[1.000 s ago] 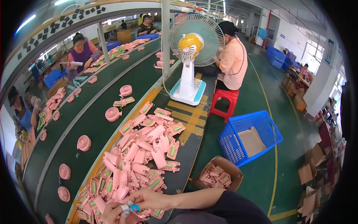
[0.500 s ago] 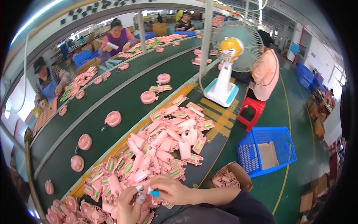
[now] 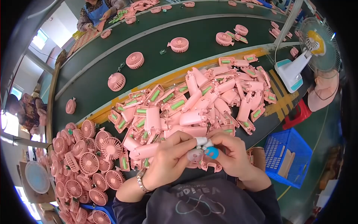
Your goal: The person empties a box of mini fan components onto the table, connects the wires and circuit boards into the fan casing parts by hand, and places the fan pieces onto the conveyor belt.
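My left hand (image 3: 169,158) and my right hand (image 3: 233,155) meet just in front of my chest, at the near edge of a heap of pink handle shells (image 3: 194,115). Fingers on both are bent into a pinch, with their tips almost touching. White and pale coverings wrap some fingertips, and a blue one (image 3: 212,152) covers my right thumb. Whatever small piece sits between the tips is mostly hidden by them. Directly below shows the edge of a pink shell (image 3: 212,166); whether it is held or lying there I cannot tell. Green strips lie inside many shells.
Pink round fan heads (image 3: 89,162) are piled at my left, above a blue bin edge. Beyond the heap, a green conveyor belt (image 3: 156,71) carries several fan heads. A standing fan (image 3: 291,74), a blue crate (image 3: 274,158) and a red stool (image 3: 298,115) are at right. A co-worker (image 3: 97,13) sits across.
The view has swung left and downward, bringing the fan-head pile and my chest into sight. My hands stay pinched together at the near side of the shell heap.
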`<state>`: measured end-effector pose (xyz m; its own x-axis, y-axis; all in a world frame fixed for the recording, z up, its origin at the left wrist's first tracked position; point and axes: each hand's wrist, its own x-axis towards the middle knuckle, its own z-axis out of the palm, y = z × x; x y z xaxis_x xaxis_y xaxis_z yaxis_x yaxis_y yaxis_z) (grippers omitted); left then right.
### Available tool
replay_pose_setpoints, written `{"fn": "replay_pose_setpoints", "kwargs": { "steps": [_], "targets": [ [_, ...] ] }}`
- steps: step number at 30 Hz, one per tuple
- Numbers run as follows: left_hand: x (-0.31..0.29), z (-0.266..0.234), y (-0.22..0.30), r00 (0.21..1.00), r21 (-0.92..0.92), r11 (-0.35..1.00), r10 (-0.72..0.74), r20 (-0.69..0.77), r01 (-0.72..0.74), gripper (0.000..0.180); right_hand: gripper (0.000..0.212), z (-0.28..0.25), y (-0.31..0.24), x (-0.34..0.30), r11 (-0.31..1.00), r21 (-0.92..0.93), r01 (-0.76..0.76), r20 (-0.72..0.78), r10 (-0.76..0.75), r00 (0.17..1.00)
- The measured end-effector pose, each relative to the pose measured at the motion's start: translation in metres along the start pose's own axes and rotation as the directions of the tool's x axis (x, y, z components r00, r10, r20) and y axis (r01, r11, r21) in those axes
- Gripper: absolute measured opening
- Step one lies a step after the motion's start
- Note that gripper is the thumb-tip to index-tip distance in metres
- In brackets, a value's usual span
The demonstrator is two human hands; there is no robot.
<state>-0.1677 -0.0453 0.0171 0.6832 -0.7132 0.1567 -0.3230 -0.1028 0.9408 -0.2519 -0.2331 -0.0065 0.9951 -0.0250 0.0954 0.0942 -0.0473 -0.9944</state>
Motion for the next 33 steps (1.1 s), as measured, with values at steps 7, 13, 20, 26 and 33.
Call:
{"fn": "replay_pose_setpoints", "kwargs": {
  "steps": [7,13,20,26,33],
  "targets": [
    [-0.005,-0.002,-0.011,0.99,0.109,0.984,0.138,0.027,-0.14,0.027,0.011,-0.003,-0.005,0.002,0.998,-0.065,-0.021,0.012,0.022,1.0],
    [-0.003,-0.007,-0.009,0.972,0.227,0.946,0.233,0.014,-0.23,0.024,0.013,-0.002,-0.012,0.008,0.991,-0.128,0.046,0.014,-0.044,0.999],
    [0.0,-0.004,-0.005,0.977,0.146,0.968,0.212,-0.027,-0.206,0.02,0.017,0.008,0.004,0.01,0.918,-0.202,0.342,-0.08,-0.364,0.928],
    [0.003,-0.006,-0.003,0.981,0.115,0.975,0.194,-0.004,-0.192,0.018,0.016,0.009,0.012,0.007,0.909,-0.162,0.385,-0.102,-0.403,0.91],
    [0.003,-0.01,0.002,0.989,0.157,0.976,0.144,0.037,-0.149,0.014,0.014,0.007,0.012,0.002,0.979,-0.006,0.204,-0.074,-0.204,0.976]
  ]
}}
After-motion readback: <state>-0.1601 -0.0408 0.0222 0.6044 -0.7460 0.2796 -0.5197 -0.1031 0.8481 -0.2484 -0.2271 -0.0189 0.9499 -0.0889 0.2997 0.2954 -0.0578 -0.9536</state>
